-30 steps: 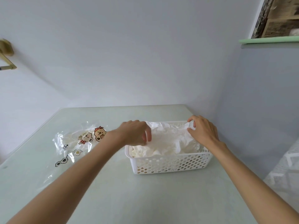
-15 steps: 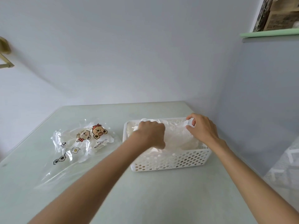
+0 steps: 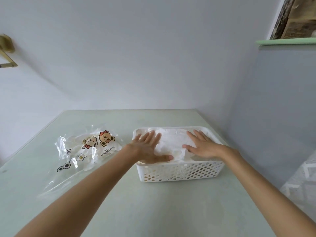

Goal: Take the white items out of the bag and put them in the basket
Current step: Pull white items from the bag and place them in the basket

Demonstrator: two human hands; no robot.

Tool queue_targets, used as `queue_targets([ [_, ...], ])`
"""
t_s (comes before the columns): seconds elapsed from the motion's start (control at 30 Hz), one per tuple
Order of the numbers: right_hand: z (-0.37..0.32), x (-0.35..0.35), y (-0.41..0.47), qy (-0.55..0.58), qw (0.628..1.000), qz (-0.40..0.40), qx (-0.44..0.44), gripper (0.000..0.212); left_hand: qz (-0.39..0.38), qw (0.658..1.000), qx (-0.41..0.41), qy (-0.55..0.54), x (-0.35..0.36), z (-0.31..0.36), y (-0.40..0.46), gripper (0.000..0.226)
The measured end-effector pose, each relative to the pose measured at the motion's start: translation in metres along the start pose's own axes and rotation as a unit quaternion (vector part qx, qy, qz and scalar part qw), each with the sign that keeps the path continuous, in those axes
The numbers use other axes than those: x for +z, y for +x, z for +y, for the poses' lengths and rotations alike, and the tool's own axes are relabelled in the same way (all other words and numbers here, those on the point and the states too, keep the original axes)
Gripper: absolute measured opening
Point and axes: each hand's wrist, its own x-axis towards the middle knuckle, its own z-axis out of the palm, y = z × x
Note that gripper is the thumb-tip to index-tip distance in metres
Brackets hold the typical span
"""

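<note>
Items: white items [image 3: 172, 142] fill the basket [image 3: 181, 171], heaped to its rim, directly under both palms.
Left hand: left hand [image 3: 148, 149] lies flat on the heap's 9 o'clock side; its fingers [image 3: 150, 135] are straight and spread toward 12, gripping nothing.
Right hand: right hand [image 3: 203, 146] lies flat on the 3 o'clock side, fingers straight and spread, holding nothing.
Bag: clear bag [image 3: 85, 151] with cartoon bears lies at the basket's 9 o'clock, apart from it.
Surface: pale green surface [image 3: 153, 211] carries both.
</note>
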Motion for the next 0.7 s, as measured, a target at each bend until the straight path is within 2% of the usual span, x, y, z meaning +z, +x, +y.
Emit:
queue_targets([
  [0.13,0.009,0.011,0.007,-0.031,0.998,-0.052,0.020,0.076,-0.033,0.997,-0.022,0.066,0.004,0.002,0.005,0.102],
  [0.23,0.007,0.010,0.011,-0.044,0.997,-0.062,0.031,0.070,-0.041,0.997,-0.034,0.054,-0.001,0.007,0.007,0.103],
  [0.37,0.000,-0.008,-0.001,-0.036,0.998,0.047,0.012,0.072,0.058,0.997,0.003,-0.053,-0.017,-0.001,-0.012,0.102],
  [0.53,-0.022,-0.018,-0.027,0.021,0.980,0.193,-0.047,0.040,0.189,0.970,0.032,-0.147,-0.020,-0.052,-0.066,0.067],
  [0.63,-0.054,-0.012,-0.036,0.081,0.951,0.279,-0.106,0.028,0.193,0.970,-0.022,-0.147,0.001,-0.102,-0.097,0.060],
  [0.7,-0.086,-0.009,-0.042,0.118,0.932,0.311,-0.145,0.025,0.138,0.978,-0.089,-0.132,0.016,-0.127,-0.113,0.074],
])
